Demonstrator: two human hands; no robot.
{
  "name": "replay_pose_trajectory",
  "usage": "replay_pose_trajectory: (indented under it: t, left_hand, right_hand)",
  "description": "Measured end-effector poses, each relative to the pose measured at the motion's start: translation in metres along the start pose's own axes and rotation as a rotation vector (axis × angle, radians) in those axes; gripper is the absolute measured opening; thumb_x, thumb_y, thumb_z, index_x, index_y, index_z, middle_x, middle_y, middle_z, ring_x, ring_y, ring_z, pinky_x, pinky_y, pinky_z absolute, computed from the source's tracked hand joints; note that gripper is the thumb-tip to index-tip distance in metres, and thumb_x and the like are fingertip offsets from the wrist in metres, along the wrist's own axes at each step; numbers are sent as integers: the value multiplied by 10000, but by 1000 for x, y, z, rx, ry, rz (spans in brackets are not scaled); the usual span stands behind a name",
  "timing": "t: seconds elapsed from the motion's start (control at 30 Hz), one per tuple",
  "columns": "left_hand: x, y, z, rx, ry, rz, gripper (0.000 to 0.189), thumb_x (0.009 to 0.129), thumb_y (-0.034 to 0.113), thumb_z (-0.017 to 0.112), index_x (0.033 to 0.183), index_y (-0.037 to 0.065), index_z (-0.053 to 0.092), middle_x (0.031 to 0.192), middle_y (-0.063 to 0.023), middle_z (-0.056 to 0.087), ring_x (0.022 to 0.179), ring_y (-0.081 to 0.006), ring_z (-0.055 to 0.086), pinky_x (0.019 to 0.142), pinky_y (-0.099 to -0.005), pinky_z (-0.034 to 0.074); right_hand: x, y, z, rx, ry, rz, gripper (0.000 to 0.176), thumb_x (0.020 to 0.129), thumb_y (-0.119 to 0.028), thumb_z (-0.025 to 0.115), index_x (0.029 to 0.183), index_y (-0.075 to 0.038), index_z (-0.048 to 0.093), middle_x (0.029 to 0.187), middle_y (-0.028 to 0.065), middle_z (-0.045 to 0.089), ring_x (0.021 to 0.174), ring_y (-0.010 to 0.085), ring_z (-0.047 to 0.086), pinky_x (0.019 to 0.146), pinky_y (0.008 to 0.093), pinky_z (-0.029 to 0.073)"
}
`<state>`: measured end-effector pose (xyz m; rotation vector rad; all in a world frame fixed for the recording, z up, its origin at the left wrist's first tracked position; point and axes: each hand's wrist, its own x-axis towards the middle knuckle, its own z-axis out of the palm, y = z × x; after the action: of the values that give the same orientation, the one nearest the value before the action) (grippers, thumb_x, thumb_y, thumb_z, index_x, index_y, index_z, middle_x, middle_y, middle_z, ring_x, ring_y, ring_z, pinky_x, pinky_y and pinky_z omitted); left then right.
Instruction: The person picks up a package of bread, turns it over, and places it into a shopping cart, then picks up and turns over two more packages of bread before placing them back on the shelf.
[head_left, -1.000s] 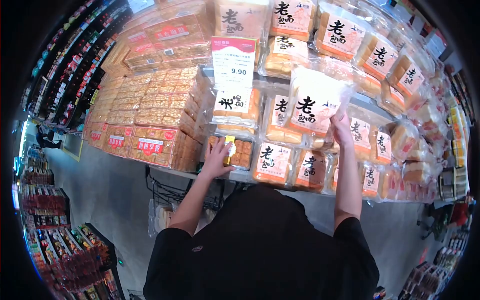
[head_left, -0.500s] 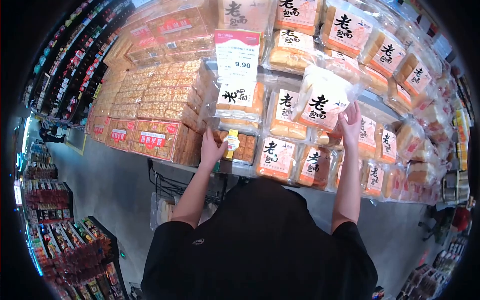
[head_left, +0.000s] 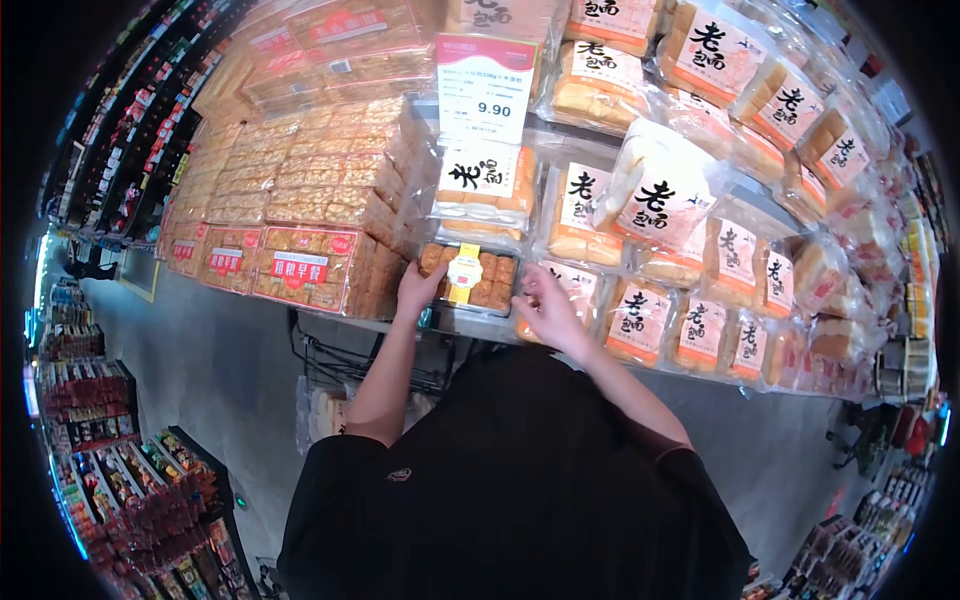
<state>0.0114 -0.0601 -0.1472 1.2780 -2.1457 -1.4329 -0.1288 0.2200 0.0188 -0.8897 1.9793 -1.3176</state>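
Observation:
A black tray of small brown cakes (head_left: 494,281), with a yellow label round its middle, lies at the display's front edge. My left hand (head_left: 416,291) grips its left end, the thumb over the rim. Just off the tray's right end is my right hand (head_left: 556,318), fingers loosely bent and apart, holding nothing. Partly covered by that hand is a bagged loaf (head_left: 578,287) with an orange and white label. Behind the tray lie more bagged loaves (head_left: 486,190), below a price sign (head_left: 485,90) reading 9.90.
Stacked packs of golden pastries (head_left: 310,270) with red labels rise on the left. One bagged loaf (head_left: 660,195) is propped up on the others at right of centre. Under the display is a black wire rack (head_left: 340,345). Store shelves (head_left: 140,480) stand at lower left.
My right hand has left the propped bagged loaf and come down and left to the tray's right end. My left hand stays at the tray's left end.

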Motion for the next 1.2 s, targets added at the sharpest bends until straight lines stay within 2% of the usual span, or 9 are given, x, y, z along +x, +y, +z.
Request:
replay_pose_trajectory:
  t: [0.1, 0.13, 0.27, 0.37, 0.53, 0.67, 0.83, 1.03, 1.2]
  left_hand:
    - [-23, 34, -14, -6, -28, -72, 689, 786, 485, 757, 1178, -63, 612, 1075, -218, 700, 1017, -296, 686, 870, -366, 526]
    - [-17, 23, -9, -106, -25, -95, 636, 804, 445, 761, 1145, -75, 630, 1053, -202, 708, 988, -251, 690, 851, -338, 528]
    - [-19, 31, -11, -270, -91, -233, 631, 827, 399, 759, 1211, -69, 581, 1089, -159, 687, 958, -193, 661, 808, -310, 527]
    - [-28, 51, -13, -288, -80, -254, 612, 834, 393, 755, 1195, -63, 566, 1087, -146, 674, 942, -187, 650, 800, -302, 521]
    - [-30, 55, -16, -337, -27, -170, 545, 851, 359, 759, 1158, -27, 530, 1029, -94, 625, 912, -147, 591, 788, -273, 492]
    - [-36, 61, -26, -207, 113, 11, 698, 745, 352, 816, 1213, -74, 520, 1118, -200, 643, 1049, -273, 618, 913, -358, 486]
    - [-59, 100, -38, -153, 128, 165, 893, 687, 307, 855, 1366, -63, 409, 1250, -208, 586, 1169, -280, 583, 1005, -362, 457]
    - [-124, 189, -63, 185, 158, 501, 918, 607, 195, 850, 1398, 14, 420, 1238, -174, 578, 1150, -330, 576, 981, -417, 461]
    - [-158, 222, -72, 458, 7, 825, 881, 575, 147, 818, 1382, 91, 468, 1212, -111, 565, 1127, -321, 555, 937, -434, 436]
  right_hand:
    - [19, 73, 52, -96, 2, -141, 724, 880, -154, 699, 1450, 40, 297, 1366, 201, 489, 1265, 284, 508, 1011, 399, 460]
    - [17, 47, 47, -82, -72, 6, 817, 868, -189, 719, 1466, 83, 233, 1415, 256, 451, 1343, 328, 444, 1108, 404, 374]
    - [29, 5, 42, 61, -159, 323, 821, 867, -194, 730, 1467, 78, 239, 1431, 244, 442, 1345, 300, 443, 1111, 363, 371]
    - [58, 79, 70, 249, -79, 357, 883, 845, -243, 750, 1465, 75, 207, 1402, 230, 484, 1304, 289, 496, 1089, 359, 399]
    - [65, 82, 72, 353, -63, 362, 908, 853, -202, 734, 1470, 91, 136, 1415, 220, 453, 1317, 280, 474, 1073, 344, 414]
    - [57, 55, 63, 431, -51, 449, 833, 875, -175, 714, 1468, 61, 178, 1402, 193, 474, 1313, 261, 481, 1073, 348, 417]
    - [50, 31, 58, 422, -69, 494, 736, 918, -155, 670, 1476, 36, 230, 1417, 191, 476, 1332, 256, 465, 1093, 366, 402]
    - [39, 2, 32, 244, -233, 305, 916, 847, -236, 754, 1486, 83, 180, 1486, 264, 379, 1374, 334, 407, 1124, 396, 358]
    - [22, -54, -2, -255, -104, -286, 1113, 711, -228, 856, 1536, -16, 140, 1490, 287, 341, 1393, 430, 343, 1149, 425, 325]
